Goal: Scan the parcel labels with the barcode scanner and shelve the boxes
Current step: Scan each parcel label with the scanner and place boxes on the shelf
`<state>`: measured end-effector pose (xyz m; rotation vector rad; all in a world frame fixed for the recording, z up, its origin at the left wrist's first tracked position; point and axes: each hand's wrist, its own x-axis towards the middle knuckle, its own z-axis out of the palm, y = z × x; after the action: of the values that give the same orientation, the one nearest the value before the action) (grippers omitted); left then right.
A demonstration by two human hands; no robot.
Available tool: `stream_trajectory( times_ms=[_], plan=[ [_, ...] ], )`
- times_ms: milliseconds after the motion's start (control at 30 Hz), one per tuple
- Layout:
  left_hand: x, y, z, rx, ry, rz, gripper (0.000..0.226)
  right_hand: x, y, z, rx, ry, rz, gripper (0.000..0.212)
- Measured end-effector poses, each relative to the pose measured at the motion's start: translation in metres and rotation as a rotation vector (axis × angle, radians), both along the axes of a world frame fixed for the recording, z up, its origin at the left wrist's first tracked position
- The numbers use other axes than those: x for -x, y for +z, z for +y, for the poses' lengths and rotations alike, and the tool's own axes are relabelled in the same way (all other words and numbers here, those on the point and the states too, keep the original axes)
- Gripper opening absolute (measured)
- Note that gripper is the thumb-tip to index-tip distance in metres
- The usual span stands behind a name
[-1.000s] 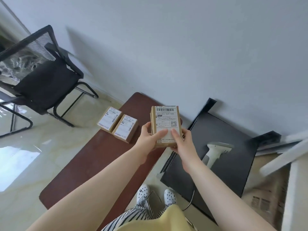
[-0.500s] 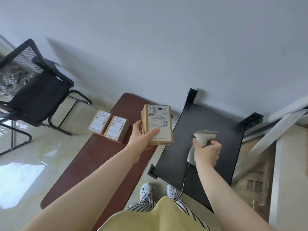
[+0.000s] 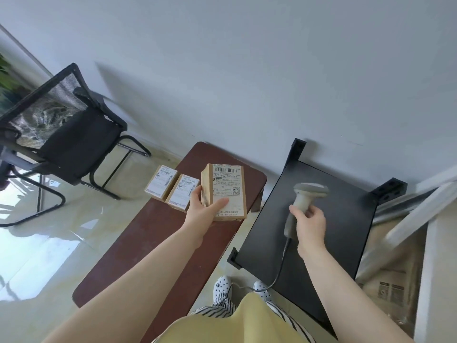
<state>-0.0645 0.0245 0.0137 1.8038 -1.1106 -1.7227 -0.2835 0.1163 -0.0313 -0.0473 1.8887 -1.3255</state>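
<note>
My left hand [image 3: 204, 211] holds a brown cardboard parcel [image 3: 226, 189] upright above the dark red table [image 3: 148, 243], its white barcode label facing me, thumb across the lower label. My right hand [image 3: 309, 225] grips the handle of a grey corded barcode scanner [image 3: 305, 196], lifted over the black shelf top [image 3: 321, 243], its head up and to the right of the parcel. Two more labelled parcels [image 3: 162, 181] [image 3: 183, 192] lie side by side on the table's far left edge.
A black mesh chair [image 3: 61, 134] stands at the left on the glossy floor. White shelf rails [image 3: 420, 211] and a flat cardboard carton [image 3: 385, 283] lie at the right. The scanner's cable [image 3: 280, 271] trails down toward my feet. A white wall is behind.
My right hand left the parcel, took the scanner off the black shelf top and raised it. My left hand now holds the parcel alone.
</note>
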Motion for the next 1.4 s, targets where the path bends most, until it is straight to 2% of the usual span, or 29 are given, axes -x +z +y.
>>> stream_trajectory(
  times_ms=[100,133,233,333,467,700,833,1100,1400],
  plan=[
    [-0.007,0.000,-0.004,0.002,0.000,-0.014,0.091,0.002,0.038,-0.009,0.192,0.248,-0.101,0.013],
    [-0.009,0.001,-0.005,0.004,0.007,-0.020,0.091,0.001,0.052,-0.011,0.250,0.315,-0.162,0.014],
    [-0.009,0.006,-0.006,0.024,0.042,-0.031,0.086,-0.011,0.089,-0.017,0.361,0.465,-0.382,0.032],
    [-0.007,0.006,-0.006,0.063,0.066,-0.024,0.084,-0.032,0.110,-0.020,0.398,0.547,-0.560,0.025],
    [-0.006,0.002,-0.005,0.099,0.065,-0.026,0.085,-0.053,0.117,-0.020,0.390,0.563,-0.686,0.031],
    [-0.005,-0.003,-0.006,0.110,0.044,-0.009,0.092,-0.064,0.127,-0.019,0.330,0.522,-0.706,0.033],
    [-0.005,-0.006,-0.007,0.095,0.047,0.005,0.096,-0.064,0.129,-0.018,0.324,0.489,-0.714,0.044],
    [-0.002,-0.006,-0.006,0.089,0.044,0.013,0.088,-0.062,0.126,-0.017,0.332,0.508,-0.714,0.045],
    [0.000,-0.006,-0.006,0.066,0.025,0.011,0.092,-0.058,0.123,-0.016,0.344,0.537,-0.678,0.045]
  ],
)
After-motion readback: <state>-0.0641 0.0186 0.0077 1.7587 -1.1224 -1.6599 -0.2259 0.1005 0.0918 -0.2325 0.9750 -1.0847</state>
